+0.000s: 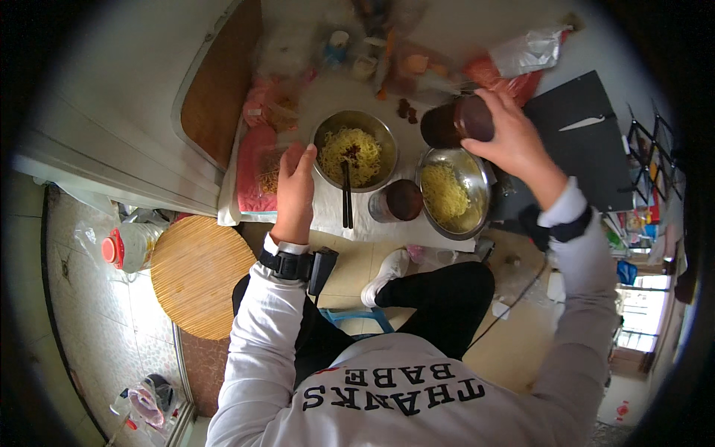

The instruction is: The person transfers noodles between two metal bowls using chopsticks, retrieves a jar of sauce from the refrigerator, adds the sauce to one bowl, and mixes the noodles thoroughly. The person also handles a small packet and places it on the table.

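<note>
My right hand [514, 142] grips a dark jar [447, 124], held on its side above the far rim of a steel bowl [481, 215]. Pale yellow noodles [444, 193] lie in that bowl. A second steel bowl [388, 125] to the left holds noodles [363, 148] with dark sauce on top. Black chopsticks [347, 201] lean out over its near rim. Between the bowls is another jar [382, 204] with dark reddish-brown contents. My left hand [295, 193] is just left of the left bowl, beside a clear packet [268, 179]; whether it holds anything is hidden.
A pink cloth [254, 151] lies at the table's left. Behind are a red plastic bag [497, 75] and blurred containers [335, 50]. A black board [592, 151] bearing a white knife [582, 124] is at right. A round slatted stool top [201, 276] stands at lower left.
</note>
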